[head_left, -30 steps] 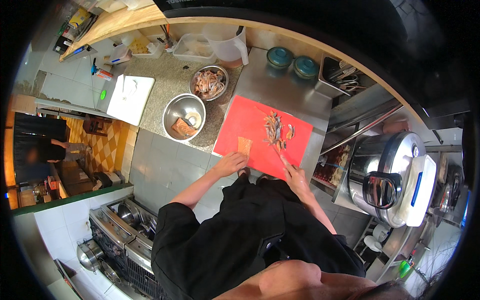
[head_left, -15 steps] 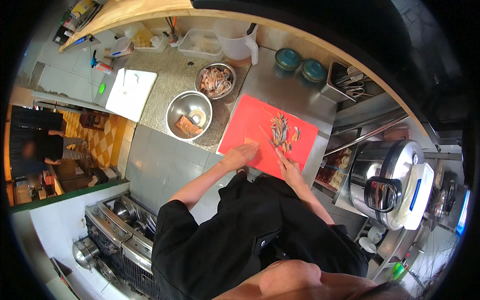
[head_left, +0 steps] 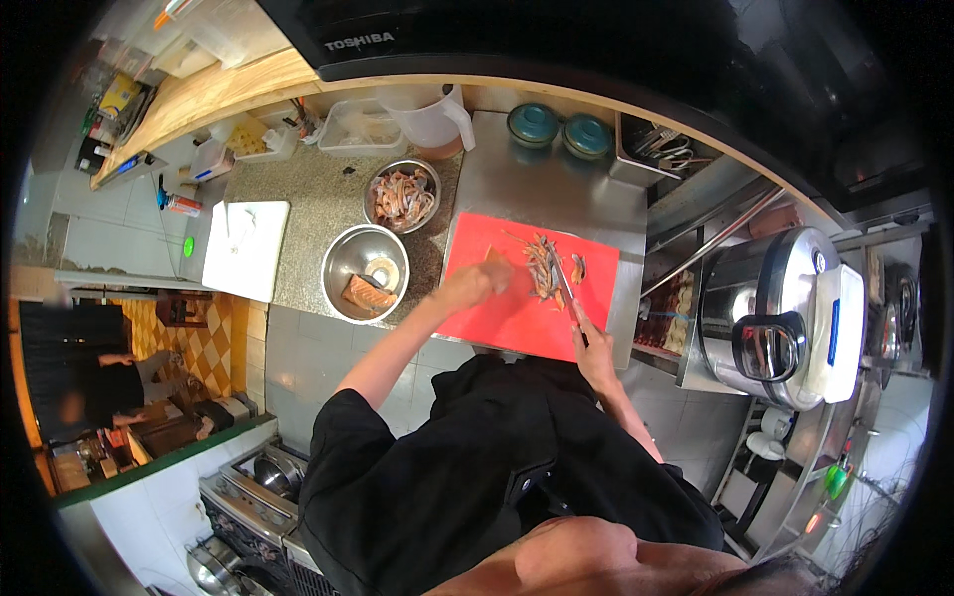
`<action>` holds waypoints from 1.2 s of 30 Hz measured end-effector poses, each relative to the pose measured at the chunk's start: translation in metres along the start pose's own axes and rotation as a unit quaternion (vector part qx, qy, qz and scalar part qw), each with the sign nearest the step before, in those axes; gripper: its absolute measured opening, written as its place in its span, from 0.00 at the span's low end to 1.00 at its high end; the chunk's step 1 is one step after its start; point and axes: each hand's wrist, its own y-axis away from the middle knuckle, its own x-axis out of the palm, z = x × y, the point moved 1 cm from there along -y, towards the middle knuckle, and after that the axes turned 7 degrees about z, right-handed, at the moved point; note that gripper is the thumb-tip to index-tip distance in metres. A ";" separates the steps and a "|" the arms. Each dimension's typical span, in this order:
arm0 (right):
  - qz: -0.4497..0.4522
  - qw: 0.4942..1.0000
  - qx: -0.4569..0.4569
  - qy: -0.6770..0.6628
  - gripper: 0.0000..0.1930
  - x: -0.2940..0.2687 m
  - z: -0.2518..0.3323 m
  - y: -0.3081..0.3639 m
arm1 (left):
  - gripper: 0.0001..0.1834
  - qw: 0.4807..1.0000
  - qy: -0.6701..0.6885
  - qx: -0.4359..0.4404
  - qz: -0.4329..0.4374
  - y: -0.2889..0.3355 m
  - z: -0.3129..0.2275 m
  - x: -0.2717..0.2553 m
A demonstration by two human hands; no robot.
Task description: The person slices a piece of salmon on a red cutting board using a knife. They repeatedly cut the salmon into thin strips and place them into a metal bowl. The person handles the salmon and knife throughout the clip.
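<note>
My right hand [head_left: 593, 350] grips a kitchen knife [head_left: 562, 286], whose blade lies among strips of fish skin [head_left: 540, 260] on the red cutting board [head_left: 497, 333]. Over the board's left part is my left hand [head_left: 471, 287], its fingers smeared by motion. A small orange piece of salmon [head_left: 493, 255] shows just beyond these fingers; whether they touch it I cannot tell. Left of the board, a steel bowl [head_left: 338, 260] has a larger salmon piece [head_left: 369, 297] in it. Behind that stands a smaller bowl of fish trimmings [head_left: 402, 199].
A white cutting board [head_left: 260, 263] lies at the left. Along the back stand a plastic tub [head_left: 360, 134], a measuring jug [head_left: 422, 117], two lidded teal bowls [head_left: 534, 126] and a steel utensil bin [head_left: 646, 171]. A large steel cooker [head_left: 760, 298] stands at the right. Another person [head_left: 99, 382] is far left.
The knife has swung from beside the fish skin strips onto them. My left hand has lifted or shifted slightly and is blurred. The whole view has tilted, showing more of the upper shelf.
</note>
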 end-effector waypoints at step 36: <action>0.214 0.898 -0.168 0.346 0.33 0.048 -0.007 -0.088 | 0.20 0.992 -0.087 -0.002 -0.089 0.048 -0.005 0.065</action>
